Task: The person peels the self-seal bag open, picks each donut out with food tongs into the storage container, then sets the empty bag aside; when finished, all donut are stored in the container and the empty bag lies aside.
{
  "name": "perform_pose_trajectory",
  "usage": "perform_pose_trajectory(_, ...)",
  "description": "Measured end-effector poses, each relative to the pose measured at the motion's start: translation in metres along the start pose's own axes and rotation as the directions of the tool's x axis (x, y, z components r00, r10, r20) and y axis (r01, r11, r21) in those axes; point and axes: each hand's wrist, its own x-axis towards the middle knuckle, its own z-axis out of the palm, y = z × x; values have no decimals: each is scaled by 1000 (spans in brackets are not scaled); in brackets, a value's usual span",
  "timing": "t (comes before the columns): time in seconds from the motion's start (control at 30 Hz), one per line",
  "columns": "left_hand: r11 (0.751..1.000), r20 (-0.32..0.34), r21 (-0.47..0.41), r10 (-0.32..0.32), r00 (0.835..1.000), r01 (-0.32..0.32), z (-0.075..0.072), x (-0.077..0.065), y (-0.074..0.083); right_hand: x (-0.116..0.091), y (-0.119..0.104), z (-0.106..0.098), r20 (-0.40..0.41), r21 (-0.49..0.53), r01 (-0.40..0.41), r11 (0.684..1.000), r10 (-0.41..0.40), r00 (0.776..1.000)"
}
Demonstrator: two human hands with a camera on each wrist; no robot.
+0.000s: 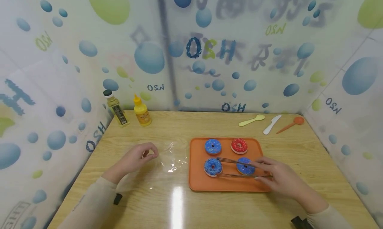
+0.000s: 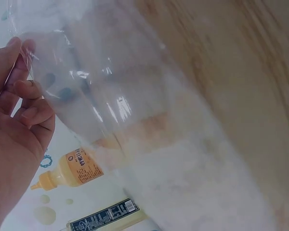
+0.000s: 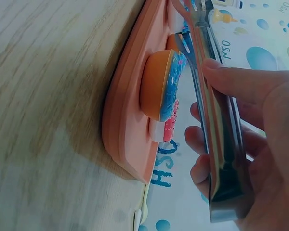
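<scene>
My right hand (image 1: 276, 172) grips metal tongs (image 3: 226, 139) over an orange tray (image 1: 195, 185). In the head view, the tong tips lie at the upper and lower right edges of a blue doughnut (image 1: 209, 171) at front left; whether they touch it I cannot tell. Another blue doughnut (image 1: 246, 169) sits partly under the tongs. Behind these are a third blue doughnut (image 1: 209, 148) and a red one (image 1: 239, 149). Left of the tray, my left hand (image 1: 136, 157) pinches the edge of a clear plastic bag (image 2: 115, 96), which looks raised in the left wrist view.
A yellow squeeze bottle (image 1: 142, 114) and a tall bottle with a dark cap (image 1: 117, 109) stand at back left. A yellow spoon (image 1: 252, 120), a white knife (image 1: 271, 125) and an orange spoon (image 1: 294, 122) lie at back right. Patterned walls surround the wooden table (image 1: 143, 202).
</scene>
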Motion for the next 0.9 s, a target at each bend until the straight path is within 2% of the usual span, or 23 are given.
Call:
perform_pose_trajectory(0.2, 1000, 14, 9, -11, 1000, 11, -1, -2, -3, -4, 0, 1, 17, 17, -47, 999, 47, 999)
perform_pose_trajectory(0.47, 1000, 32, 24, 0, 999, -1, 1, 0, -5, -12, 4, 2, -125, 115, -86, 990, 101, 987)
perform_pose_trajectory(0.73, 999, 67, 48, 7, 998, -10, 1, 5, -10, -27, 23, -1, -232, 121, -181, 976, 205, 951)
perform_pose_trajectory(0.9, 997, 85, 73, -11, 996, 5, 0, 9, -10, -39, 40, -8, -297, 78, -271, 959, 282, 912)
